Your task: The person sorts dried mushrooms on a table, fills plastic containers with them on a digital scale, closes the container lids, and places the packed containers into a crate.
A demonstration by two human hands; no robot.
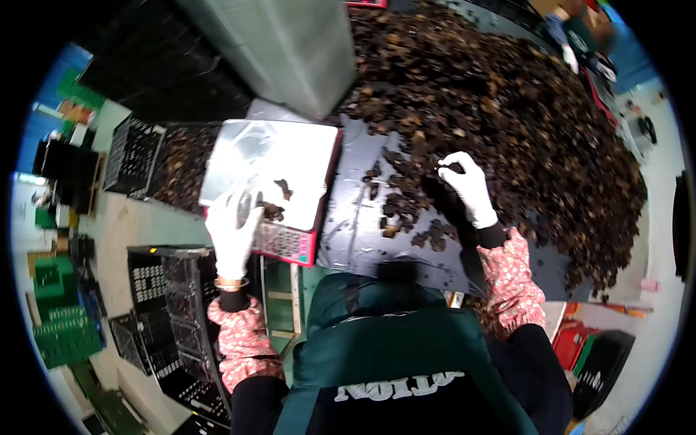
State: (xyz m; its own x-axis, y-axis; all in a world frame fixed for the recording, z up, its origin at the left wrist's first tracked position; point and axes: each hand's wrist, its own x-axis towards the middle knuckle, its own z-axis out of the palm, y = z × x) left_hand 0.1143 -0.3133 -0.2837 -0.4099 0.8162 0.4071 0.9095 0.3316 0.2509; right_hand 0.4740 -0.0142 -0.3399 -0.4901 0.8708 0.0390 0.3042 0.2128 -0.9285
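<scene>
My left hand (233, 226), in a white glove, is over the near left part of a weighing scale (304, 138) with a shiny flat pan and a red body. Its fingers look apart, though glare blurs their tips. Beside the thumb, a few dark, curled pieces (272, 212) like dried mushrooms lie on the pan. My right hand (470, 192), also white-gloved, hovers at the edge of a large heap of such dark brown pieces (500, 109). Thumb and forefinger are pinched together there; whatever is between them is too small to make out.
Loose pieces (399, 206) lie on the grey table covering (355, 196) between scale and heap. A grey pillar (290, 51) rises behind the scale. Black crates (134, 156) stand at the left, and more stacked crates (181, 312) below. Another person (580, 36) works at the far right.
</scene>
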